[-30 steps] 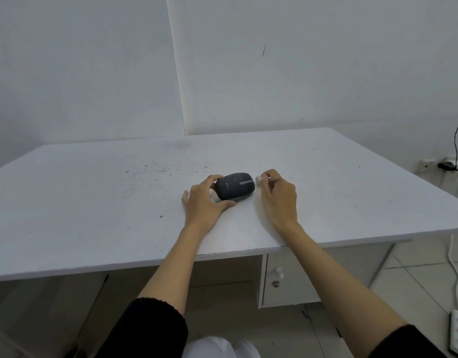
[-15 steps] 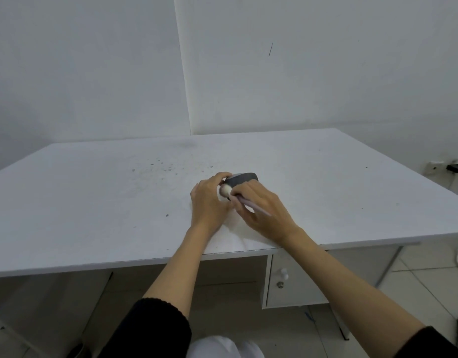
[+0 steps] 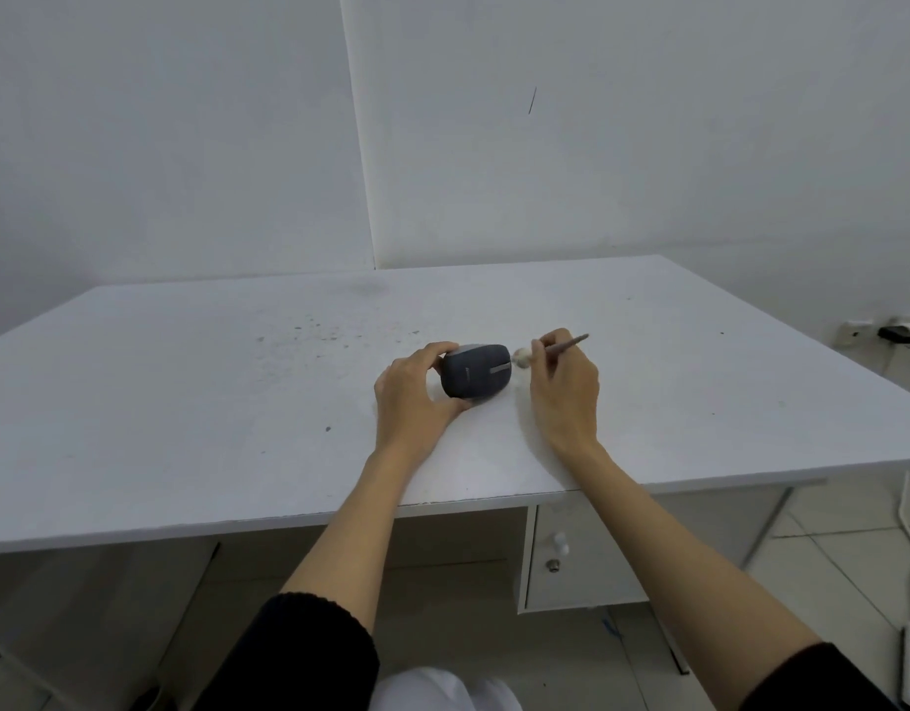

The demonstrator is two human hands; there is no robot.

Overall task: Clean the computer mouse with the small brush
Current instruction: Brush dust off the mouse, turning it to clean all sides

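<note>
While the left hand (image 3: pixel 414 397) cups the rounded, matte dark-grey computer mouse (image 3: pixel 476 371) mid-table, the right hand (image 3: pixel 566 390) pinches a thin small brush (image 3: pixel 550 350), its pale fluffy tip at the mouse's 3 o'clock end; contact is unclear. Dark specks dot the smooth white table (image 3: pixel 186 402) toward 10 o'clock.

White desk (image 3: pixel 186 402): dark grey computer mouse (image 3: pixel 476 371) on top, centre. Left hand (image 3: pixel 417 397) on mouse's left; right hand (image 3: pixel 563 387) with thin-handled small brush (image 3: pixel 550 350) right of mouse.
</note>
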